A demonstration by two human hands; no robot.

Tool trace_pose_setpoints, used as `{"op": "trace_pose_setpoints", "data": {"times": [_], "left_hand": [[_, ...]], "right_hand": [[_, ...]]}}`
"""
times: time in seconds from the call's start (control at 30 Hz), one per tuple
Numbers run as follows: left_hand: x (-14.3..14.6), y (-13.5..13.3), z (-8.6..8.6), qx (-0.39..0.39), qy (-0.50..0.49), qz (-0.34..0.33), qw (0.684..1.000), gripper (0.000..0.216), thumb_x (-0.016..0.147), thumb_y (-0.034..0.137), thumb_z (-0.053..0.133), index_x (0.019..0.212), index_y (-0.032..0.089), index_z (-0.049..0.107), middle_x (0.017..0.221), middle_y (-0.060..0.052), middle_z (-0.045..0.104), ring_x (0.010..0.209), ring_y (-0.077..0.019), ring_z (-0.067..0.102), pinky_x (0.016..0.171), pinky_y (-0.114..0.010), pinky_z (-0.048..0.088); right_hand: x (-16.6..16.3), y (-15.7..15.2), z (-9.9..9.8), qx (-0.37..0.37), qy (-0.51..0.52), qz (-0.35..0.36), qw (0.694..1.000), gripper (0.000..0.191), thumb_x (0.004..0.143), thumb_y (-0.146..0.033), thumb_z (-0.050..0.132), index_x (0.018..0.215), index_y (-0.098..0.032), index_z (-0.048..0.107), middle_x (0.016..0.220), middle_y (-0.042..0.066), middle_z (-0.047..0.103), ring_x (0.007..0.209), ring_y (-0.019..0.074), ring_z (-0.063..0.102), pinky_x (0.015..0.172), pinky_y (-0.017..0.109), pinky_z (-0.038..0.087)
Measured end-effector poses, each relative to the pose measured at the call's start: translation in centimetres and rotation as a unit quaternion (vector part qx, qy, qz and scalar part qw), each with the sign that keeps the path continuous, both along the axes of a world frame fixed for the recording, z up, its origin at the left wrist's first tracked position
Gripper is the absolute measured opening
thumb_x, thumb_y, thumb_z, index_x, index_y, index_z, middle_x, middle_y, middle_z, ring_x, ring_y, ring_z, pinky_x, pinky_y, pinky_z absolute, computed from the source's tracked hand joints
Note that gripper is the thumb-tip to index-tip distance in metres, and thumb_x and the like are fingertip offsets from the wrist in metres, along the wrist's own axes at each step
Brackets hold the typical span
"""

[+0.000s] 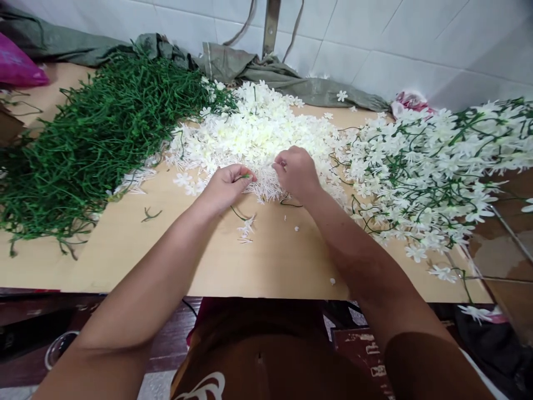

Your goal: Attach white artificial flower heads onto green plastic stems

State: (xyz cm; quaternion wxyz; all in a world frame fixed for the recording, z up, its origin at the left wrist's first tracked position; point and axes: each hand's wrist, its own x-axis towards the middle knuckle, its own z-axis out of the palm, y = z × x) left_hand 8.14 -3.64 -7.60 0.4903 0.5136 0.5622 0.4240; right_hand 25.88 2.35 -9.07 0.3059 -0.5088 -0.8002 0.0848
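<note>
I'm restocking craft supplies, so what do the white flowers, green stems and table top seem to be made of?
White flowers: likely fabric or thin plastic, matte, identical petals. Green stems: probably moulded plastic, slightly glossy, uniform wiry strands. Table top: pale wood-look laminate or board, smooth.

Left hand (225, 188) with stem (246, 176); right hand (296, 171) on blossoms (254, 130)

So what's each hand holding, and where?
Left hand pinches a green stem near its end. The right hand rests its fingers in the white flower pile; a grip cannot be told.
</note>
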Motion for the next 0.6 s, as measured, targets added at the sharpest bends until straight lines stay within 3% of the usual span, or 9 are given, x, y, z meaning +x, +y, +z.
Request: {"op": "trace_pose_setpoints", "data": {"times": [0.07, 0.17, 0.27, 0.37, 0.47, 0.6], "left_hand": [[0.2, -0.1, 0.0, 0.004, 0.000, 0.004, 1.000, 0.004, 0.076, 0.013, 0.061, 0.074, 0.015, 0.064, 0.065, 0.003, 0.059, 0.058, -0.0075, 0.045, 0.062, -0.023, 0.038], [0.9, -0.3, 0.0, -0.006, -0.012, -0.003, 1.000, 0.006, 0.076, 0.016, 0.063, 0.080, 0.014, 0.066, 0.071, 0.001, 0.063, 0.061, -0.0078, 0.049, 0.066, -0.024, 0.040], [1.9, -0.8, -0.2, -0.024, -0.037, -0.021, 0.999, 0.011, 0.075, 0.020, 0.066, 0.085, 0.014, 0.067, 0.068, 0.002, 0.061, 0.061, -0.0078, 0.049, 0.063, -0.023, 0.040], [2.8, -1.3, -0.3, -0.036, -0.084, -0.030, 0.995, 0.012, 0.073, 0.023, 0.069, 0.082, 0.016, 0.065, 0.060, 0.004, 0.056, 0.058, -0.0083, 0.049, 0.059, -0.023, 0.040], [3.2, -1.6, -0.4, -0.048, -0.111, -0.038, 0.992, 0.009, 0.073, 0.021, 0.068, 0.073, 0.017, 0.060, 0.054, 0.006, 0.049, 0.053, -0.0081, 0.046, 0.055, -0.023, 0.038], [3.1, -1.2, -0.5, -0.019, -0.082, -0.011, 0.996, 0.010, 0.076, 0.016, 0.063, 0.069, 0.016, 0.056, 0.055, 0.006, 0.049, 0.052, -0.0067, 0.041, 0.054, -0.021, 0.034]], "right_hand": [[1.2, -0.4, 0.5, -0.052, 0.125, 0.020, 0.991, 0.008, 0.078, -0.015, 0.062, 0.071, -0.018, 0.062, 0.072, 0.002, 0.057, 0.069, 0.0139, 0.049, 0.072, 0.035, 0.046], [2.4, -1.7, 1.2, -0.200, 0.287, 0.080, 0.933, 0.010, 0.076, -0.027, 0.067, 0.075, -0.018, 0.064, 0.066, -0.002, 0.057, 0.060, 0.0091, 0.046, 0.059, 0.027, 0.042], [2.6, -3.4, 1.3, -0.313, 0.367, 0.121, 0.868, 0.027, 0.067, -0.039, 0.077, 0.076, -0.017, 0.065, 0.063, -0.004, 0.056, 0.059, 0.0067, 0.046, 0.057, 0.024, 0.040], [2.3, -4.4, 0.8, -0.365, 0.407, 0.135, 0.826, 0.037, 0.059, -0.045, 0.083, 0.076, -0.017, 0.065, 0.062, -0.005, 0.055, 0.058, 0.0060, 0.047, 0.057, 0.023, 0.041], [2.2, -4.6, 0.3, -0.385, 0.419, 0.136, 0.811, 0.041, 0.056, -0.046, 0.085, 0.077, -0.017, 0.065, 0.062, -0.005, 0.055, 0.057, 0.0061, 0.047, 0.055, 0.023, 0.040], [2.5, -4.5, 0.3, -0.371, 0.410, 0.131, 0.823, 0.035, 0.062, -0.039, 0.083, 0.086, -0.017, 0.068, 0.062, -0.005, 0.056, 0.059, 0.0064, 0.048, 0.057, 0.023, 0.042]]}}
